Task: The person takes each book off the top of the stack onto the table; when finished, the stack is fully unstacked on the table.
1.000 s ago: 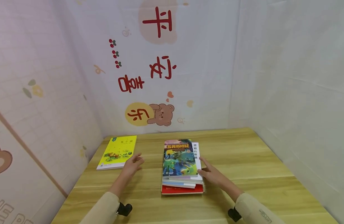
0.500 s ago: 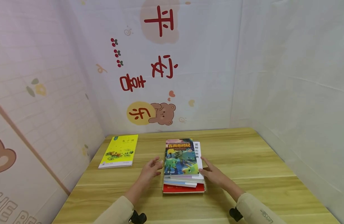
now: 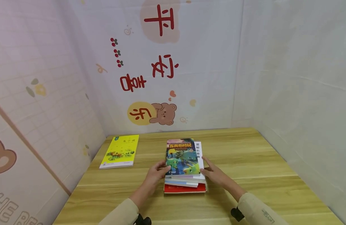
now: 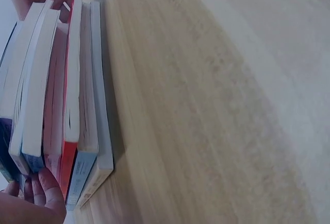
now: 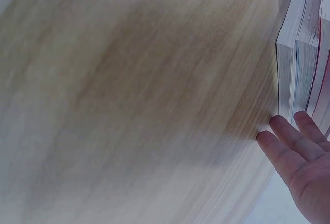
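Observation:
A stack of books [image 4: 72, 90] lies on the wooden table. Topmost is a colourful book [image 3: 182, 157] with a dinosaur cover; a white book [image 3: 199, 156] juts out under it on the right, and a red book [image 3: 185, 188] shows low in the pile. My left hand [image 3: 156, 175] grips the stack's left side, its thumb over the top cover's edge and its bent fingers [image 4: 49, 188] against the spines. On the opposite side my right hand [image 3: 217, 175] rests against the pile. Its fingers [image 5: 294, 141] are nearly straight, the lowest fingertips close to the tabletop.
A yellow book [image 3: 120, 151] lies flat at the table's back left. White printed cloth [image 3: 206, 62] hangs behind the table and along both sides. Wood-grain tabletop [image 3: 246, 156] extends right of the stack.
My left hand has moved right, from beside the yellow book to the stack's left side, and now touches it. My right hand has stayed at the stack's right side.

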`<state>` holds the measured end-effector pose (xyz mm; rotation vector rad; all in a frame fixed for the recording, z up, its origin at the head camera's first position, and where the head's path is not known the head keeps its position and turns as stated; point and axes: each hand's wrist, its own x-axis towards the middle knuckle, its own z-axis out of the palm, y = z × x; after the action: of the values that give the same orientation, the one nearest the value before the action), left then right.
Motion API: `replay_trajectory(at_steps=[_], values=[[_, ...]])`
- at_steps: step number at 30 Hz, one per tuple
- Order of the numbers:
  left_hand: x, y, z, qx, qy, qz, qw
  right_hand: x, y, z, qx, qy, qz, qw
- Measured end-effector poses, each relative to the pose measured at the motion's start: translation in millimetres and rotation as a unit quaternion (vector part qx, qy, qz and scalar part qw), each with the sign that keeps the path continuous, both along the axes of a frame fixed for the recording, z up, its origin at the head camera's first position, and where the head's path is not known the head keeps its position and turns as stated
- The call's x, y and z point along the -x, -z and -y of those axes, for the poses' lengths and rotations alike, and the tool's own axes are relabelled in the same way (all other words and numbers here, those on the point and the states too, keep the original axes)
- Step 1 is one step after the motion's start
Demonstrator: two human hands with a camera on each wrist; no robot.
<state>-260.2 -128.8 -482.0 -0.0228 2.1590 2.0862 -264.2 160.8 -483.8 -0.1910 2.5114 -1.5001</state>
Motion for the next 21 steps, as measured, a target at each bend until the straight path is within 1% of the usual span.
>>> replay_trajectory(at_steps=[3, 6, 7, 14, 21], values=[[-1.4, 1.0, -0.5, 0.003, 0.009, -0.008, 0.9999, 1.3, -0.2, 0.1, -0.001, 0.0, -0.001, 1.0], [-3.6, 0.6, -1.1, 0.009, 0.012, -0.014, 0.9998, 1.0, -0.3, 0.6, -0.001, 0.002, -0.001, 1.0], [-2.1, 4.3, -0.8, 0.013, 0.011, -0.016, 0.9997, 0.8, -0.5, 0.7, -0.002, 0.002, -0.002, 1.0], [-3.6, 5.0, -1.5, 0.027, 0.005, 0.001, 0.9996, -1.2, -1.2, 1.1, -0.016, 0.0, -0.007, 0.9998], [-4.6, 4.6, -2.0, 0.035, 0.0, 0.003, 0.9994, -2.2, -1.5, 1.6, -0.014, 0.0, -0.005, 0.9999]])
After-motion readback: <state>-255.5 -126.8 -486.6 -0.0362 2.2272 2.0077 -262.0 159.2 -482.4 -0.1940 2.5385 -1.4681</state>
